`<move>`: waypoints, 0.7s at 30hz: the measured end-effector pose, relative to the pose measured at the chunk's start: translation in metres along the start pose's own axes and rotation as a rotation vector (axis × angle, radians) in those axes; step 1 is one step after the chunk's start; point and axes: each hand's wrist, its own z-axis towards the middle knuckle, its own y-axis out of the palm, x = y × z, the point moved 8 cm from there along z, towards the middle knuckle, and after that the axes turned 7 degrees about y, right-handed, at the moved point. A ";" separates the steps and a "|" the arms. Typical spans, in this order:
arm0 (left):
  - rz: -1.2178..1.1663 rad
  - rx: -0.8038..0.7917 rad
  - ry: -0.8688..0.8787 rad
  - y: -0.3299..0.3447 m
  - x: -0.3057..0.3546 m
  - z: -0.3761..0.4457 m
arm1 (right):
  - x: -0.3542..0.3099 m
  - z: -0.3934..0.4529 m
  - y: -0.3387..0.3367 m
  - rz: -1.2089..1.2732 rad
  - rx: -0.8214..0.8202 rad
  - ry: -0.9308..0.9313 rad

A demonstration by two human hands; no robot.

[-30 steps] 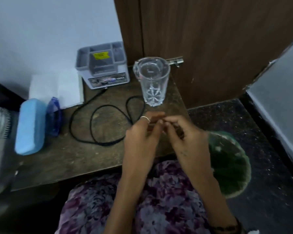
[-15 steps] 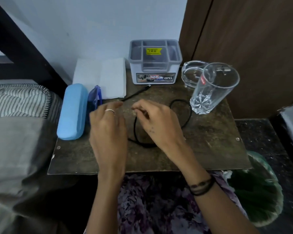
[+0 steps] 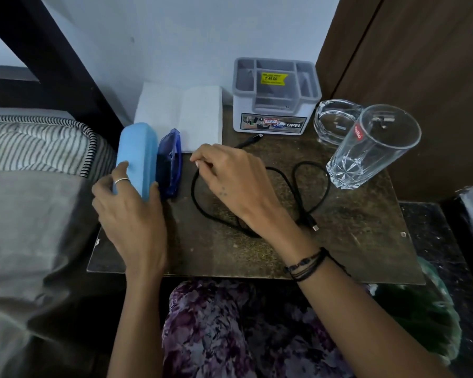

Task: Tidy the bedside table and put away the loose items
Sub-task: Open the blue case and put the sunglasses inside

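On the left of the bedside table (image 3: 352, 241) a light blue case (image 3: 137, 151) stands on its edge, and my left hand (image 3: 129, 214) grips it, thumb on its right side and fingers on its left. Against the case leans a dark blue clear plastic item (image 3: 171, 159). A black cable (image 3: 309, 192) lies in loose loops across the table's middle. My right hand (image 3: 230, 184) hovers over the cable's left loop with its fingertips pinched together. Whether they hold the cable is hidden.
A folded white tissue (image 3: 180, 113) and a grey organiser box (image 3: 273, 105) stand at the back. A glass ashtray (image 3: 333, 118) and a tall drinking glass (image 3: 372, 148) sit at the right. The bed (image 3: 38, 143) borders the left, and a green bin (image 3: 426, 323) stands on the floor at the right.
My view swung left from the glass and door to the whole table. My left hand moved left and took hold of the blue case. My right hand shifted to the cable's left loop.
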 end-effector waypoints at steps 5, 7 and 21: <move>-0.175 0.062 0.020 -0.009 0.004 -0.002 | 0.002 -0.010 -0.010 0.083 0.050 0.021; -0.244 0.081 0.055 -0.019 0.010 -0.002 | 0.003 -0.017 -0.019 0.136 0.072 0.034; -0.849 -0.433 0.538 -0.012 0.111 -0.042 | 0.053 -0.089 -0.141 0.168 0.345 0.144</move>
